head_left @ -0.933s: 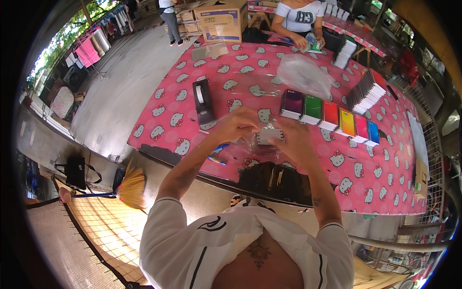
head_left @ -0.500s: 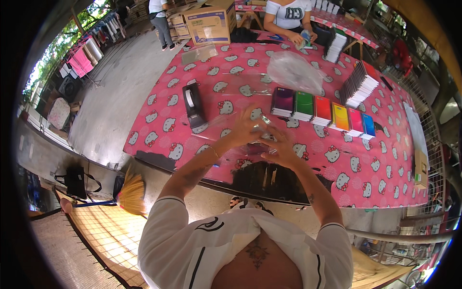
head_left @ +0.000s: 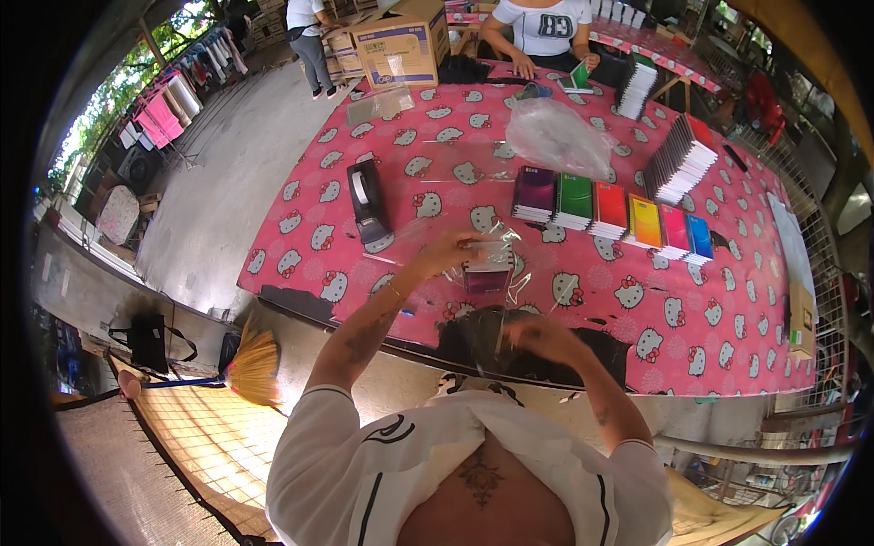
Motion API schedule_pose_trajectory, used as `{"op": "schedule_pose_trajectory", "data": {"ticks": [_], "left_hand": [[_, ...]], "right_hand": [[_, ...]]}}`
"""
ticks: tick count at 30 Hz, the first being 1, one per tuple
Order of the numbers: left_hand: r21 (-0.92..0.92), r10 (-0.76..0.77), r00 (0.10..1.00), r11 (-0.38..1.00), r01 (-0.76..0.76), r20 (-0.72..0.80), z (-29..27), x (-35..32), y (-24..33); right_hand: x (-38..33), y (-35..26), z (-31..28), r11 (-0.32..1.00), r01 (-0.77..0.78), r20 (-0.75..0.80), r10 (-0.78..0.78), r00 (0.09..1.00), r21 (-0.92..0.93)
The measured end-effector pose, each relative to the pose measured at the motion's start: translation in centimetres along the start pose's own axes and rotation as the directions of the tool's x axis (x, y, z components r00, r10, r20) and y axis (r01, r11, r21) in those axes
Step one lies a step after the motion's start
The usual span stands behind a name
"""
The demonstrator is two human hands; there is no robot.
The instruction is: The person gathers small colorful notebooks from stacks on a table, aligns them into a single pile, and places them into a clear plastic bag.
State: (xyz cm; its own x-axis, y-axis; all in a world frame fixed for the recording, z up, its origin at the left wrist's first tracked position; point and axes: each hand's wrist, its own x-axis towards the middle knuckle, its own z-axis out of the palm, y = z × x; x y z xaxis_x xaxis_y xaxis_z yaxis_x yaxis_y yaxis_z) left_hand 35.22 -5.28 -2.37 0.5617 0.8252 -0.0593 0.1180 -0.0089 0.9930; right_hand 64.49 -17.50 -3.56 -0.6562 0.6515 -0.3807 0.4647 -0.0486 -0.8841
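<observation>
Near the table's front edge lies a small stack of notebooks point(head_left: 489, 277), purple cover toward me, with crinkled clear plastic point(head_left: 523, 266) around and over it. My left hand point(head_left: 452, 251) is at the stack's far left side, its fingers closed on the plastic there. Low and to the right, over the dark bare patch of the table edge, is my right hand point(head_left: 539, 337). It is smeared by motion; a strip of the clear plastic reaches down to its fingertips, and their grip is not clear.
A black tape dispenser point(head_left: 368, 205) stands to the left. Stacks of colored notebooks point(head_left: 592, 209) line up at right, with a taller stack point(head_left: 679, 162) behind. A clear plastic bag point(head_left: 560, 136) lies farther back. Across the table point(head_left: 300, 250), a person point(head_left: 543, 36) handles a green notebook point(head_left: 579, 76).
My right hand has moved down toward me, away from the left, and the plastic now stretches between them. The notebook stack shows more. The person opposite now has a green notebook.
</observation>
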Motion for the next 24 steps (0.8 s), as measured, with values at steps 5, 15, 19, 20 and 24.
{"op": "schedule_pose_trajectory", "data": {"ticks": [5,15,19,20,24], "left_hand": [[0.162,0.152,0.983,0.978,-0.135,-0.101,1.0,0.0,0.3],[0.842,0.575,0.816,0.411,-0.348,0.056,3.2,-3.5,1.5],[0.721,0.400,0.910,0.661,-0.208,-0.104,2.3,-1.4,2.3],[0.733,0.353,0.925,0.665,-0.144,-0.138,2.4,-1.1,2.4],[0.763,0.185,0.953,0.643,0.068,-0.240,3.6,0.4,4.4]], "right_hand": [[6.4,-4.8,-5.7,0.840,0.362,-0.517,-0.537,0.667,-0.405],[7.7,-5.0,-4.2,0.652,0.360,-0.338,-0.696,0.633,-0.667],[8.7,-4.9,-4.2,0.732,0.360,-0.415,-0.645,0.642,-0.579],[8.9,-4.7,-4.0,0.781,0.342,-0.462,-0.597,0.656,-0.523],[8.6,-5.6,-3.7,0.850,0.271,-0.591,-0.513,0.622,-0.452]]}}
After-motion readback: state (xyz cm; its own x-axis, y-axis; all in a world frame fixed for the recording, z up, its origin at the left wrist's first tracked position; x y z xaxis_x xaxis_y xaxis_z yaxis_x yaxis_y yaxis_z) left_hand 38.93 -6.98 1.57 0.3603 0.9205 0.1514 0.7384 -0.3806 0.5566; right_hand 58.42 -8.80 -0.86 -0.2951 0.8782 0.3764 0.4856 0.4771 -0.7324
